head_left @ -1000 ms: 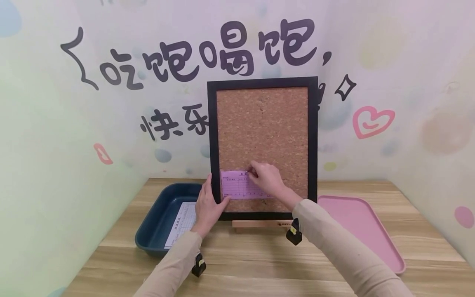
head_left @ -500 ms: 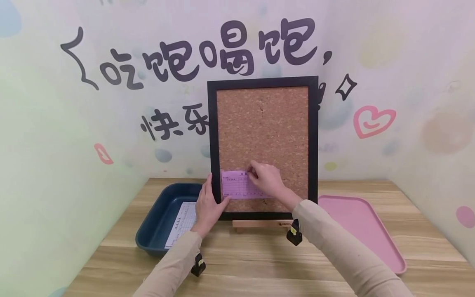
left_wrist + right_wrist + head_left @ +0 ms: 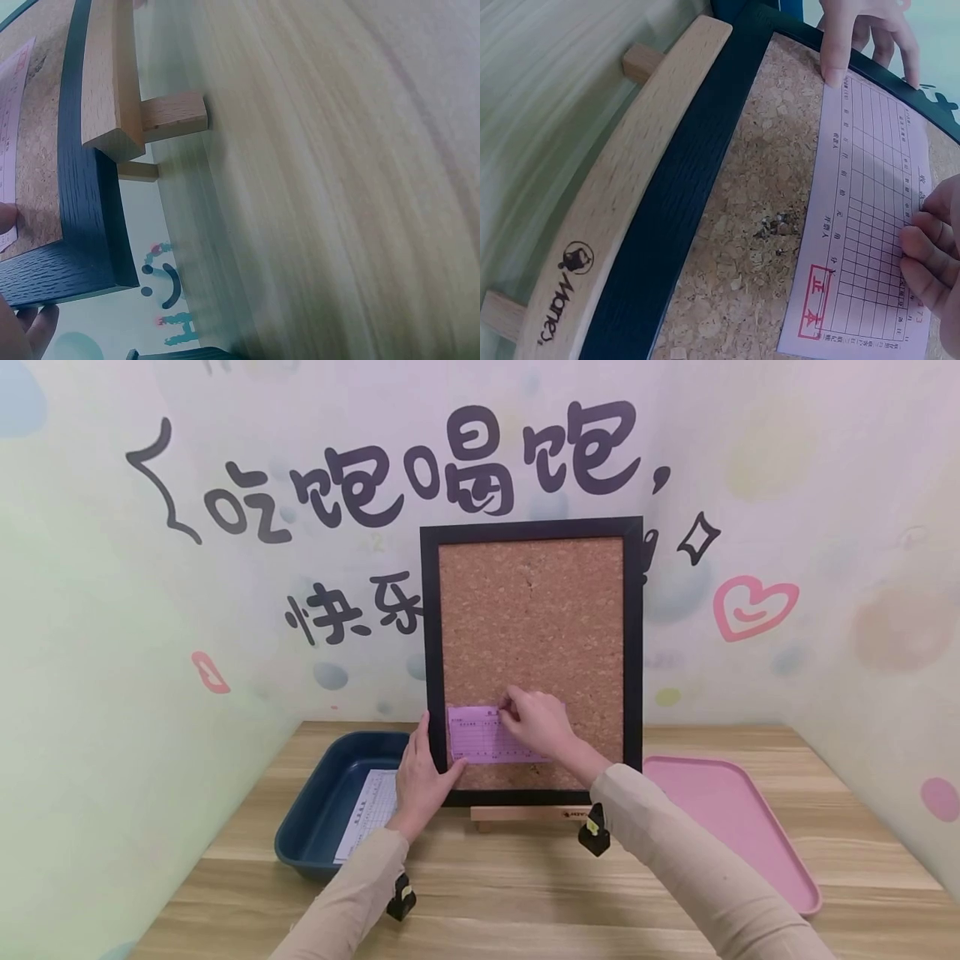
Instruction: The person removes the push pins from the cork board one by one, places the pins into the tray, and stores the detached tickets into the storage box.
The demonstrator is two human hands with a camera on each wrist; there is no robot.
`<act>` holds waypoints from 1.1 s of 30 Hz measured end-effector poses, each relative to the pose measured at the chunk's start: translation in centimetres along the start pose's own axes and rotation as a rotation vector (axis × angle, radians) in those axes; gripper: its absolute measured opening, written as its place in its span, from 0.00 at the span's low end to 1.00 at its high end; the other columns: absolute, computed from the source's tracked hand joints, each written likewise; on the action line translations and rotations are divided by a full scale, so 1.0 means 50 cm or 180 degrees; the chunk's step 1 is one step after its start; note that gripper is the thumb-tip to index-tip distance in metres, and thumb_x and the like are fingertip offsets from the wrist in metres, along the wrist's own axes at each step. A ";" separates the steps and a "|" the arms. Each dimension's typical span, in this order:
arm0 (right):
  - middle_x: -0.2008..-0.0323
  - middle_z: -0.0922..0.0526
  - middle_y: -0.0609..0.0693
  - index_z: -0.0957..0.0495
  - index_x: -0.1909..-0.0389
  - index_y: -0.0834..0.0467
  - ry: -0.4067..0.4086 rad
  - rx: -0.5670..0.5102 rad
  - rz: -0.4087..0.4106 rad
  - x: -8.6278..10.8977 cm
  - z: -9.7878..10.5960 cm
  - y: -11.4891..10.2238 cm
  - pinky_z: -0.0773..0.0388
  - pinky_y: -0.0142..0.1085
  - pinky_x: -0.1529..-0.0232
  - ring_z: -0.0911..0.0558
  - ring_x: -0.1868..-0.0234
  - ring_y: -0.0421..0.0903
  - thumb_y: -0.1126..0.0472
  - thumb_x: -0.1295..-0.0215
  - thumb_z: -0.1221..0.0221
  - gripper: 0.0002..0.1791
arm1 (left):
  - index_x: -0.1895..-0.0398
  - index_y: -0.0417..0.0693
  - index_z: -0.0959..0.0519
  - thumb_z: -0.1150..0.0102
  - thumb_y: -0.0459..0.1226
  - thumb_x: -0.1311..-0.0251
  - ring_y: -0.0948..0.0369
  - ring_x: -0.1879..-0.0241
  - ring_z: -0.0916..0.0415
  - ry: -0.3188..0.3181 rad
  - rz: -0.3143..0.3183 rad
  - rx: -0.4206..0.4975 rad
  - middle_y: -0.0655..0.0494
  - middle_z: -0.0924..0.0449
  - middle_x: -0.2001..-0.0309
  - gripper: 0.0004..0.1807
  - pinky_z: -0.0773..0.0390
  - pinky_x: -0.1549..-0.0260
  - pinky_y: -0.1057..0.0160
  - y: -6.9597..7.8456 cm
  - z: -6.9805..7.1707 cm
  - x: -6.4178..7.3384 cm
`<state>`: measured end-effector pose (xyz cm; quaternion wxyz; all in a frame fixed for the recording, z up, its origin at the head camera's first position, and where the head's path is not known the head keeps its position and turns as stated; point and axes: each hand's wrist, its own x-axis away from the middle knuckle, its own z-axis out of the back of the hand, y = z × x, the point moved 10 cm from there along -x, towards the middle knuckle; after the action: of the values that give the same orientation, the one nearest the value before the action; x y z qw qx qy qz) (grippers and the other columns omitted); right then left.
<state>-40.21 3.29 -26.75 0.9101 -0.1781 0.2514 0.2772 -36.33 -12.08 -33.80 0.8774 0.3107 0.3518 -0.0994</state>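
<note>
A cork board [image 3: 531,618] in a black frame stands upright on a small wooden easel [image 3: 517,813]. Flat against its lower part lies a purple printed form [image 3: 476,743] with a red stamp. My left hand [image 3: 423,781] grips the frame's left edge, fingers behind and thumb on the form's lower left corner, as the right wrist view also shows. At the form's top edge, my right hand [image 3: 542,720] has its thumb and forefinger pinched together against the board. The fingers hide what is between them. It also covers the form's right part in the head view.
On the left a dark blue tray [image 3: 307,822] holds white printed sheets [image 3: 367,810]. A pink tray [image 3: 738,835] lies to the right on the wooden table [image 3: 525,910]. Close behind the board is a wall with large dark lettering [image 3: 480,460].
</note>
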 end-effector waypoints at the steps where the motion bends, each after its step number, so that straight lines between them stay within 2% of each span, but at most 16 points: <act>1: 0.83 0.24 0.44 0.23 0.71 0.57 0.0008 0.0010 0.0009 0.000 0.001 0.000 0.38 0.28 0.85 0.32 0.85 0.36 0.62 0.43 0.42 0.02 | 0.33 0.41 0.48 0.30 0.44 0.57 0.46 0.48 0.31 0.0011 -0.0013 -0.0014 0.39 0.33 0.44 0.50 0.28 0.55 0.48 0.001 0.000 0.000; 7: 0.82 0.23 0.45 0.23 0.71 0.57 0.0026 0.0094 0.0119 -0.001 0.001 -0.007 0.38 0.28 0.85 0.32 0.85 0.36 0.62 0.44 0.42 0.03 | 0.33 0.40 0.48 0.30 0.43 0.58 0.45 0.48 0.31 -0.0034 0.0041 0.0006 0.39 0.33 0.44 0.50 0.28 0.54 0.48 -0.002 -0.001 0.001; 14: 0.79 0.19 0.48 0.22 0.72 0.58 0.0090 0.0130 0.0194 -0.002 0.006 -0.006 0.30 0.30 0.82 0.25 0.83 0.39 0.62 0.44 0.40 0.03 | 0.32 0.42 0.49 0.30 0.45 0.57 0.46 0.48 0.31 -0.0134 0.0126 0.0013 0.40 0.34 0.42 0.51 0.29 0.52 0.48 -0.006 -0.008 -0.002; 21: 0.78 0.19 0.49 0.23 0.72 0.59 0.0101 0.0106 0.0339 -0.002 0.005 -0.014 0.27 0.31 0.80 0.23 0.81 0.41 0.63 0.44 0.39 0.03 | 0.33 0.42 0.48 0.29 0.45 0.58 0.46 0.48 0.31 -0.0064 0.0087 -0.0011 0.40 0.33 0.43 0.51 0.29 0.52 0.48 -0.007 -0.001 0.000; 33: 0.82 0.23 0.46 0.22 0.71 0.59 0.0089 -0.0112 0.0229 0.000 0.002 -0.004 0.37 0.30 0.84 0.32 0.85 0.37 0.64 0.43 0.42 0.02 | 0.32 0.44 0.50 0.30 0.44 0.58 0.46 0.48 0.31 -0.0131 0.0144 0.0028 0.40 0.34 0.43 0.51 0.29 0.53 0.48 -0.008 -0.006 -0.002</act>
<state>-40.07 3.19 -26.62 0.8926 -0.1888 0.2655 0.3116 -36.75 -12.18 -34.08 0.8851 0.3204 0.3261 -0.0875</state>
